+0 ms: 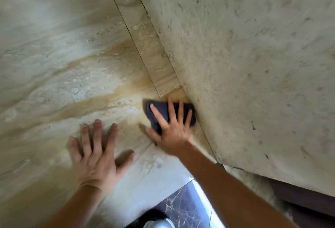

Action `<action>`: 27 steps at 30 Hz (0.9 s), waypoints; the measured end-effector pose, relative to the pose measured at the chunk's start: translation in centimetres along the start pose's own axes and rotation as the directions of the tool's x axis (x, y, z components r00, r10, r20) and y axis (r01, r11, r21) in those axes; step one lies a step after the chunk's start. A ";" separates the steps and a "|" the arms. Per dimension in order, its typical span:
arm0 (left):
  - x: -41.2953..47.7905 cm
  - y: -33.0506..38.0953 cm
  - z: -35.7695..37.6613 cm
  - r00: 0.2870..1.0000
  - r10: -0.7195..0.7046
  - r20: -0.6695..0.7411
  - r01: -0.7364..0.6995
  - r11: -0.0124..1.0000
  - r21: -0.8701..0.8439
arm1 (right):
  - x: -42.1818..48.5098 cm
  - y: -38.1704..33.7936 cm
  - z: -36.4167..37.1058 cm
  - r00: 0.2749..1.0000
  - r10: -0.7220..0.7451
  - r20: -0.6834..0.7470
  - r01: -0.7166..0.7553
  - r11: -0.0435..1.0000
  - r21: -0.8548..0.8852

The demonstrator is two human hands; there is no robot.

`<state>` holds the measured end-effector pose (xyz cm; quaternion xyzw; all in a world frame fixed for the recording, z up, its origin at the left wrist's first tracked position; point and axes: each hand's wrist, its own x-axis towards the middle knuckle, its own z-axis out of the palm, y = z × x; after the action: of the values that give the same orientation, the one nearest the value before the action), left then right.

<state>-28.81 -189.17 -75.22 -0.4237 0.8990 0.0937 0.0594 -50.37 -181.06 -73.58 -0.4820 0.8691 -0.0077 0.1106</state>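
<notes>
Right hand (pixel 172 128): laid flat on the dark blue cloth (pixel 163 109), palm down. Its fingers (pixel 173 108) are straight and spread and press on the cloth without curling round it. The thumb points out to the left, off the cloth. The hand is slightly blurred.

Cloth: bunched into a small pad that lies on the beige stone surface (pixel 54 64), under the right hand's fingers and the front of its palm. Its right edge is just beside the corner where this surface meets the speckled stone slab (pixel 253 64). Whether the cloth touches the slab cannot be told. Its upper edge sits at the near end of the narrow stone strip (pixel 150 46), which runs between two thin dark joint lines along the corner.

Left hand (pixel 96 160): flat on the same beige surface, to the left of the cloth and nearer the camera, apart from it. Its fingers (pixel 97 137) are straight and fanned, the thumb out to the right; it holds nothing.

Below the two forearms: a dark veined floor (pixel 181 204) and the toe of a light shoe (pixel 159 223) at the bottom edge
</notes>
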 end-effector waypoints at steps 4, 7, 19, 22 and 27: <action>-0.5 0.1 -0.4 1.000 0.015 -0.006 -0.015 0.999 0.031 | 1.7 1.7 -1.4 0.994 -0.074 0.075 0.075 0.997 -0.022; -0.4 0.1 -0.2 1.000 -0.017 -0.018 0.018 1.000 0.013 | -7.4 3.0 0.5 0.997 -0.069 0.043 0.071 0.996 -0.060; -0.4 -0.5 1.3 0.993 0.011 -0.121 -0.009 1.000 0.019 | 5.8 -0.4 -1.1 0.995 -0.088 0.050 0.081 0.987 0.141; -0.4 -0.5 1.6 0.991 0.007 -0.130 -0.007 1.000 0.003 | 3.5 0.6 -1.2 0.994 -0.095 -0.048 0.100 0.986 0.131; -0.2 -0.3 1.4 0.994 0.013 -0.111 -0.014 1.000 -0.005 | 3.9 0.2 -0.6 0.986 0.146 -0.081 -0.100 0.905 0.414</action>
<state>-28.36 -188.90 -76.59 -0.4225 0.9034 0.0732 0.0074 -52.64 -184.32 -73.77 -0.3910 0.8818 -0.2087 0.1613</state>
